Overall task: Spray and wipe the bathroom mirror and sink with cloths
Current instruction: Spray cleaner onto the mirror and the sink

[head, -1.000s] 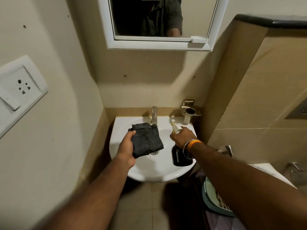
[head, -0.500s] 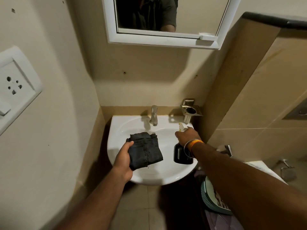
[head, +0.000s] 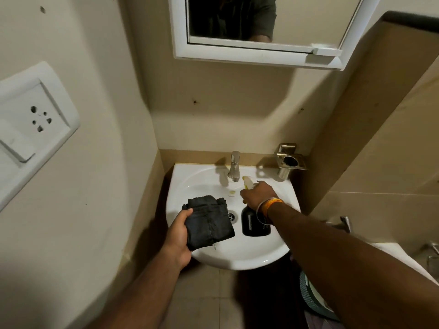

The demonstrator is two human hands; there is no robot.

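A white sink (head: 209, 257) is fixed in the corner, with a metal tap (head: 234, 165) at its back and a drain (head: 232, 216) in the bowl. My left hand (head: 178, 233) grips a folded dark cloth (head: 209, 222) over the bowl's left side. My right hand (head: 259, 195) holds the neck of a black spray bottle (head: 253, 223) with a pale yellow nozzle (head: 248, 182), held over the bowl's right side. The white-framed mirror (head: 308, 17) hangs on the wall above, cut off at the top.
A metal holder (head: 291, 160) is fixed to the wall right of the tap. A white socket plate (head: 35, 122) sits on the left wall. A green-rimmed bucket (head: 313, 298) and metal taps (head: 344, 224) are low at the right, beside a tiled wall.
The view has tilted a little, showing more of the mirror. Both hands stay over the bowl; the cloth sits slightly lower and the bottle has shifted little.
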